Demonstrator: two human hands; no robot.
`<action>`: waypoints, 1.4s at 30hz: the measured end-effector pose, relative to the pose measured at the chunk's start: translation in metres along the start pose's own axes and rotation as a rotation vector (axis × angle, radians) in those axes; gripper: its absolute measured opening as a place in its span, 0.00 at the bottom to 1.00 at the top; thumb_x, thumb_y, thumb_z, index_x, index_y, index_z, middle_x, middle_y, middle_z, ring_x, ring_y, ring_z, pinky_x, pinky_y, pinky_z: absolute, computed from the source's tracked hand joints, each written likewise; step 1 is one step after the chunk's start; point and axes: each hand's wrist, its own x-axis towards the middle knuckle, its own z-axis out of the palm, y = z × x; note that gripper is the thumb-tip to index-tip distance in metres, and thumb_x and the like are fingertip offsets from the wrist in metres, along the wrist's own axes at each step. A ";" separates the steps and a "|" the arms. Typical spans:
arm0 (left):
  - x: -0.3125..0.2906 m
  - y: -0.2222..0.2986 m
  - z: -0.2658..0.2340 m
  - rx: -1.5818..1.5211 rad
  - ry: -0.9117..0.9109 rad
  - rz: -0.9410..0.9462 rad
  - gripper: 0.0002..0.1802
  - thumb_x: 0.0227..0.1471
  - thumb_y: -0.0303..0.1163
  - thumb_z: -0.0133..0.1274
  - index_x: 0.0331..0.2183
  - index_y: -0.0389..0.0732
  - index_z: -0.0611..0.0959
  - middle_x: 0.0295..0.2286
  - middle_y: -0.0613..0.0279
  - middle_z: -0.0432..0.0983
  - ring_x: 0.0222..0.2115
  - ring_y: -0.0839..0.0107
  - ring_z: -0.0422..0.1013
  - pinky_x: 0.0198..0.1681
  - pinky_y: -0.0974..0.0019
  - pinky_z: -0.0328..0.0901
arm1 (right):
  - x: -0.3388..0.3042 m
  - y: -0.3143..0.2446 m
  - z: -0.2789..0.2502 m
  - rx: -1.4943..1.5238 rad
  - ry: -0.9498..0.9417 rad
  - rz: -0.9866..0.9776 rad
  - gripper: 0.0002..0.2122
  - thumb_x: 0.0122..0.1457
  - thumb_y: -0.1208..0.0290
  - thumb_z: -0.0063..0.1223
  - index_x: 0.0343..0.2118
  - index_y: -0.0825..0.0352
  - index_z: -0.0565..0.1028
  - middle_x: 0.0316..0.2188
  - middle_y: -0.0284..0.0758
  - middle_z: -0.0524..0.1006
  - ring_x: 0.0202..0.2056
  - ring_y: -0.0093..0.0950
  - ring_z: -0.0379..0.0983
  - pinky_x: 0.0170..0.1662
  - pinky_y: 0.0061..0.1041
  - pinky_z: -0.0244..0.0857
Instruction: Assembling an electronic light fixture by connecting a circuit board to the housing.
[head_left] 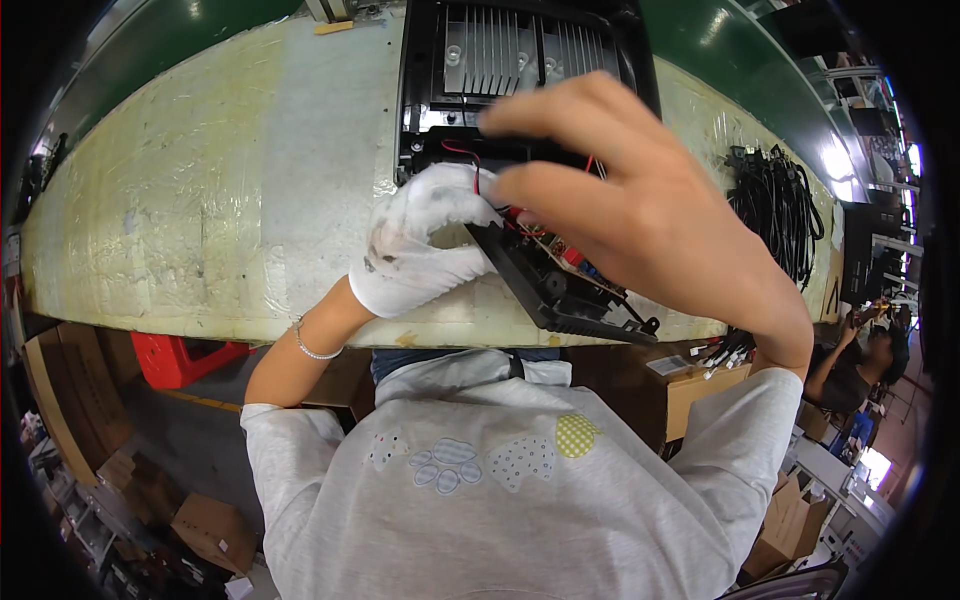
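A black plastic housing panel (535, 285) is tilted at the bench's near edge, with a circuit board (572, 258) in it carrying red and blue parts. My left hand (420, 235), in a soiled white glove, grips the panel's upper left end. My right hand (640, 190) is bare and slightly blurred above the board. Its thumb and index finger are apart, and its other fingers are mostly hidden. Near the thumb runs a thin red and black wire (462, 150). Behind both hands lies a larger black housing (425, 110) with a finned metal heat sink (487, 55).
The workbench (190, 180) has a worn, plastic-covered top. A bundle of black cables (775, 205) lies at the right. Below the bench at left are a red plastic container (180, 360) and cardboard boxes (215, 530). Another person (862, 360) is at far right.
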 end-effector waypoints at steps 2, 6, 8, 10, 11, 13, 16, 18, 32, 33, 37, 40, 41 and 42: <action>0.001 -0.005 -0.002 0.024 -0.023 0.057 0.16 0.35 0.26 0.68 0.31 0.42 0.80 0.40 0.61 0.76 0.44 0.62 0.72 0.46 0.61 0.68 | -0.002 0.007 0.003 -0.046 -0.138 -0.085 0.10 0.39 0.78 0.57 0.28 0.70 0.75 0.29 0.33 0.72 0.38 0.32 0.68 0.41 0.28 0.64; -0.001 -0.004 -0.002 -0.057 -0.017 0.026 0.16 0.36 0.27 0.68 0.31 0.42 0.80 0.40 0.60 0.76 0.43 0.62 0.72 0.46 0.61 0.68 | -0.007 0.008 0.004 0.016 -0.194 -0.077 0.09 0.39 0.77 0.57 0.27 0.69 0.75 0.29 0.32 0.71 0.37 0.32 0.67 0.42 0.29 0.63; 0.002 0.000 -0.005 0.033 -0.054 0.049 0.15 0.37 0.27 0.68 0.30 0.43 0.80 0.39 0.60 0.76 0.43 0.62 0.72 0.45 0.61 0.68 | -0.008 0.007 0.006 0.023 -0.286 -0.132 0.07 0.40 0.77 0.57 0.25 0.69 0.75 0.28 0.32 0.71 0.37 0.32 0.67 0.42 0.29 0.63; 0.000 -0.001 -0.001 0.024 -0.047 0.054 0.15 0.37 0.28 0.68 0.30 0.42 0.79 0.39 0.60 0.75 0.42 0.62 0.72 0.45 0.61 0.68 | -0.005 -0.002 0.002 -0.076 -0.322 -0.088 0.07 0.41 0.77 0.57 0.26 0.69 0.74 0.27 0.32 0.71 0.37 0.32 0.67 0.41 0.30 0.63; -0.001 -0.002 0.000 0.015 -0.042 0.061 0.15 0.37 0.28 0.68 0.30 0.42 0.79 0.39 0.60 0.75 0.42 0.62 0.72 0.45 0.61 0.68 | -0.003 -0.005 0.001 -0.177 -0.356 -0.042 0.07 0.41 0.77 0.57 0.26 0.69 0.73 0.27 0.33 0.70 0.37 0.33 0.68 0.40 0.30 0.63; 0.003 0.003 -0.002 0.053 -0.108 0.062 0.16 0.37 0.28 0.68 0.30 0.41 0.79 0.38 0.60 0.75 0.42 0.61 0.72 0.45 0.62 0.68 | -0.002 -0.004 0.001 -0.138 -0.320 -0.002 0.08 0.41 0.77 0.57 0.27 0.69 0.73 0.27 0.34 0.70 0.36 0.34 0.68 0.39 0.31 0.64; -0.004 0.003 -0.004 0.092 -0.186 0.037 0.17 0.37 0.29 0.68 0.31 0.40 0.78 0.38 0.58 0.74 0.42 0.61 0.72 0.44 0.62 0.69 | 0.004 0.004 0.009 -0.029 -0.309 0.043 0.09 0.42 0.78 0.57 0.29 0.68 0.72 0.27 0.35 0.70 0.36 0.35 0.68 0.36 0.32 0.65; -0.007 0.000 -0.005 0.065 -0.208 0.025 0.17 0.38 0.29 0.68 0.31 0.40 0.78 0.39 0.57 0.74 0.42 0.60 0.72 0.44 0.61 0.69 | 0.005 0.008 0.013 0.028 -0.344 0.077 0.10 0.43 0.78 0.56 0.31 0.68 0.72 0.28 0.35 0.70 0.35 0.35 0.69 0.34 0.32 0.66; -0.002 -0.003 -0.002 0.232 -0.089 0.029 0.11 0.40 0.35 0.64 0.31 0.46 0.84 0.34 0.62 0.77 0.38 0.63 0.74 0.36 0.65 0.72 | -0.006 0.033 0.016 0.372 -0.251 -0.078 0.09 0.41 0.81 0.58 0.29 0.70 0.75 0.37 0.35 0.75 0.35 0.35 0.66 0.35 0.29 0.64; -0.002 -0.003 -0.002 0.257 -0.108 0.025 0.10 0.41 0.35 0.63 0.31 0.48 0.85 0.34 0.63 0.77 0.37 0.64 0.74 0.36 0.66 0.72 | -0.006 0.035 0.017 0.377 -0.252 -0.080 0.09 0.41 0.81 0.58 0.29 0.70 0.75 0.37 0.35 0.75 0.35 0.35 0.66 0.35 0.29 0.64; -0.001 -0.003 -0.003 0.238 -0.104 0.024 0.09 0.43 0.36 0.62 0.31 0.47 0.85 0.34 0.64 0.77 0.37 0.66 0.75 0.36 0.67 0.72 | 0.000 0.037 0.012 0.294 -0.368 -0.177 0.09 0.41 0.79 0.57 0.28 0.69 0.75 0.32 0.34 0.74 0.35 0.34 0.66 0.37 0.29 0.62; -0.005 -0.004 -0.005 0.277 -0.117 0.015 0.09 0.41 0.34 0.63 0.30 0.47 0.85 0.34 0.63 0.77 0.38 0.65 0.75 0.37 0.66 0.72 | 0.002 0.027 0.007 0.129 -0.416 -0.158 0.09 0.40 0.79 0.55 0.28 0.69 0.74 0.31 0.34 0.73 0.35 0.33 0.65 0.38 0.30 0.61; -0.003 -0.007 -0.005 0.228 -0.111 0.069 0.09 0.39 0.32 0.64 0.29 0.47 0.85 0.35 0.62 0.76 0.39 0.64 0.74 0.37 0.65 0.72 | 0.002 0.022 0.005 0.022 -0.394 -0.086 0.09 0.39 0.79 0.55 0.28 0.69 0.73 0.31 0.34 0.72 0.35 0.33 0.65 0.39 0.30 0.61; -0.001 -0.008 -0.005 0.179 -0.105 0.124 0.10 0.37 0.31 0.65 0.29 0.48 0.85 0.36 0.62 0.76 0.39 0.63 0.74 0.38 0.64 0.72 | 0.001 0.020 0.006 0.016 -0.388 -0.083 0.09 0.39 0.79 0.55 0.28 0.69 0.73 0.31 0.34 0.72 0.35 0.33 0.65 0.39 0.30 0.61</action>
